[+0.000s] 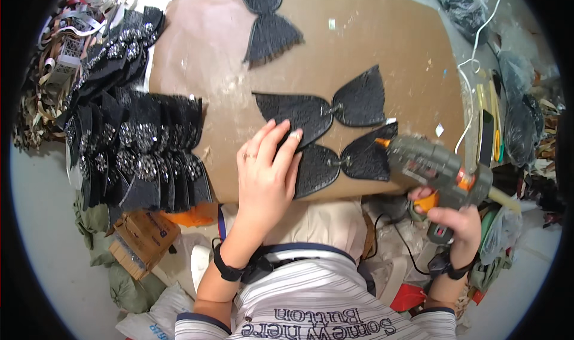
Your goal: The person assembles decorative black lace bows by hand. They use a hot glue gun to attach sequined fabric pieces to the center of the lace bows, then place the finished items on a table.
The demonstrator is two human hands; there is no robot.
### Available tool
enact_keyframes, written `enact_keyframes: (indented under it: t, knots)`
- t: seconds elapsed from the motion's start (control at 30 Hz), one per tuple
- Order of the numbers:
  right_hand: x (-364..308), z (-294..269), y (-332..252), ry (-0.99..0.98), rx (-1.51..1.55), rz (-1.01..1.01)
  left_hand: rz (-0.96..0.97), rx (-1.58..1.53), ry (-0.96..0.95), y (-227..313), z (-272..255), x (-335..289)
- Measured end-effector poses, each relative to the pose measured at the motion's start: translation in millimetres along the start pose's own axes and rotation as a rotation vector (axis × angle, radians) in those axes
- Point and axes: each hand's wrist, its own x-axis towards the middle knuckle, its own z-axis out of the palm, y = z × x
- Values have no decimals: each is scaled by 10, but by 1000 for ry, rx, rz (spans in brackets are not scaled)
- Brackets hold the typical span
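Observation:
My right hand (pixel 457 220) is wrapped round the handle of a dark grey glue gun (pixel 427 161), a finger at its orange trigger. The gun's orange nozzle tip meets or hovers just over the right half of the nearest black bow-shaped piece (pixel 366 156); I cannot tell which. On that piece's left side, my left hand (pixel 263 167) lies flat, fingers stretched out and fingertips reaching the second black bow-shaped piece (pixel 359 98) just beyond. Both pieces have two flared halves joined by a small link in the middle. A glue stick (pixel 503 198) pokes out of the gun's back.
Another black piece (pixel 272 35) lies at the table's far side. Piles of black pieces with shiny beads (pixel 140 137) cover the left edge of the brown table (pixel 406 41). A white cord (pixel 472 65) runs down the right, near scissors (pixel 497 134). A cardboard box (pixel 143 238) stands below left.

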Motion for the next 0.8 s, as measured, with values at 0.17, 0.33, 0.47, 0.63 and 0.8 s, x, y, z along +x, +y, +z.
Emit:
enact_keyframes:
  t: [0.17, 0.33, 0.47, 0.63, 0.8]
  knots:
    - [917, -642, -313, -18, 182, 97, -33, -36, -17, 8, -38, 20]
    - [1444, -1193, -852, 263, -807, 338, -75, -72, -50, 38, -121, 47]
    - [1976, -1030, -1779, 348, -1566, 5, -84, -77, -58, 34, -120, 88]
    - [3360, -444, -2019, -5, -1432, -609, -91, -129, -14, 44, -256, 196]
    - [4189, -265, -1859, -19, -1682, -496, -125, -211, -57, -20, -191, 145]
